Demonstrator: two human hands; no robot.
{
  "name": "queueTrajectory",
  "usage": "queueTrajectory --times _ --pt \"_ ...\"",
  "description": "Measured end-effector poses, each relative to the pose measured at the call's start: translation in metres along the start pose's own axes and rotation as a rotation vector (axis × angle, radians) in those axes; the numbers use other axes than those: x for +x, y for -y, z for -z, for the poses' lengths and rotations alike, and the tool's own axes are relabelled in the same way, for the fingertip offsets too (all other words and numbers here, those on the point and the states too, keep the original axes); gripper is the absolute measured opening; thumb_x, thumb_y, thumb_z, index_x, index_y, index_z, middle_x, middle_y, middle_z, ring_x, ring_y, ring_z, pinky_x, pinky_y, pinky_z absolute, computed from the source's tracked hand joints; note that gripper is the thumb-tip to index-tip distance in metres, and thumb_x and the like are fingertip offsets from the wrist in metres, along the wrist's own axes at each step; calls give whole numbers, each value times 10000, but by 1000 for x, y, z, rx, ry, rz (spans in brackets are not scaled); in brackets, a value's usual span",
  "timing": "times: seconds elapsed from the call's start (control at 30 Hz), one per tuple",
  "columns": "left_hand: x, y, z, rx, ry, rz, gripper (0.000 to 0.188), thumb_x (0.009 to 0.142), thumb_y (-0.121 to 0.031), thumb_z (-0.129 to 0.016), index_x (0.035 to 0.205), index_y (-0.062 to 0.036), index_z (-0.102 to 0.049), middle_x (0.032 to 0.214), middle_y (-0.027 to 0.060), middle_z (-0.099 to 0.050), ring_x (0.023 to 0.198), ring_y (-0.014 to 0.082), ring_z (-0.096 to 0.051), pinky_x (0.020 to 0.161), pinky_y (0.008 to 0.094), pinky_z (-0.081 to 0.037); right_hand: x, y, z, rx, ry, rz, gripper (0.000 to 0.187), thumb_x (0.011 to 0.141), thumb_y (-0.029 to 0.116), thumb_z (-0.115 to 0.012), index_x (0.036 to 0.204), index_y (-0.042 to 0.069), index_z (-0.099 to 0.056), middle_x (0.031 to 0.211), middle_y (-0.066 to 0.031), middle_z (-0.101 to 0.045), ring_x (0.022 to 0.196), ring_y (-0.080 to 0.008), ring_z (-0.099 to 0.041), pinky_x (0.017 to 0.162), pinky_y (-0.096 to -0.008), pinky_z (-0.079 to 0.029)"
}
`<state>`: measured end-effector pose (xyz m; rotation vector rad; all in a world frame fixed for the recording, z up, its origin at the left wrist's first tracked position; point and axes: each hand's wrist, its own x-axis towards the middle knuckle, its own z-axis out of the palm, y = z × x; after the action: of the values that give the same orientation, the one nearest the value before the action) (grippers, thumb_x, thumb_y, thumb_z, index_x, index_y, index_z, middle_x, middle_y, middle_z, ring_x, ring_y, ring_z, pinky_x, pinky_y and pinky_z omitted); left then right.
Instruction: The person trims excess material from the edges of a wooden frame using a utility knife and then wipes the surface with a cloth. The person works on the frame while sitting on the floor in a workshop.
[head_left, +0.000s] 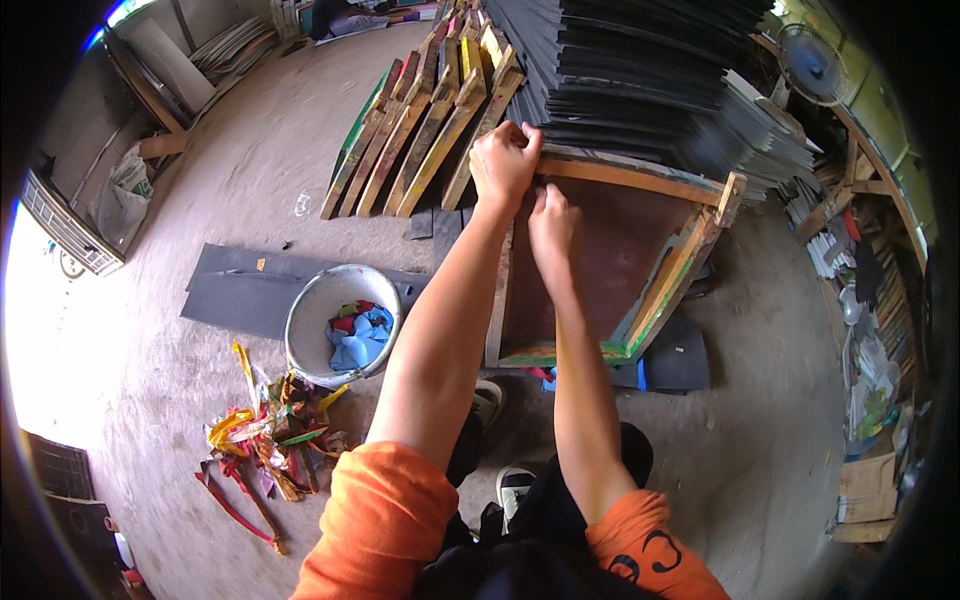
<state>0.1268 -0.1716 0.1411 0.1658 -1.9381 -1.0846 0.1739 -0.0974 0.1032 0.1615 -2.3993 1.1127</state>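
Observation:
A wooden frame (660, 300) with a dark reddish-brown panel inside (590, 255) stands in front of me, its rails stained with green and yellow. At its far left corner my left hand (503, 165) is closed in a fist. My right hand (556, 222) is just below, over the panel near the same corner, with its fingers pinched together. What either hand holds is too small or hidden to make out. My left wrist and forearm hide part of the frame's left rail.
More wooden frames (430, 140) lean in a row beyond my left hand, beside a tall stack of black sheets (640, 70). On the left, a white bucket (297, 350) holds blue and red scraps; coloured strips (270, 440) lie nearby. A fan (812, 65) stands far right.

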Motion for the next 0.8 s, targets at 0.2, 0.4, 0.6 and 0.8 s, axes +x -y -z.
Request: queueTrajectory --times 0.2,0.4,0.6,0.8 --pt "24 48 2 70 -48 5 304 749 -300 -564 661 -15 -629 635 167 -607 610 317 -611 588 372 -483 -83 -31 -1 -70 115 -20 192 883 175 -463 872 18 -571 608 -219 -569 577 -374 -587 459 -426 -431" --pt "25 50 -10 -49 -28 -81 285 784 -238 -557 644 10 -575 575 167 -565 529 296 -580 527 345 -448 -34 -42 3 104 58 -31 254 916 190 -424 770 3 -515 591 -176 -532 544 -331 -551 479 -385 -392" --pt "12 53 -12 -54 -60 -284 124 809 -122 -587 879 -20 -586 891 126 -547 863 274 -534 750 341 -415 1 -64 -9 574 302 -149 292 935 272 -405 744 73 -500 519 61 -356 414 -18 -328 352 -222 -248" --pt "12 103 -20 -156 131 -351 268 741 49 -541 991 -46 -551 1090 147 -477 1109 332 -425 957 389 -337 3 -75 10 697 334 -279 208 929 197 -332 857 81 -489 548 63 -358 403 -8 -276 356 -180 -217"
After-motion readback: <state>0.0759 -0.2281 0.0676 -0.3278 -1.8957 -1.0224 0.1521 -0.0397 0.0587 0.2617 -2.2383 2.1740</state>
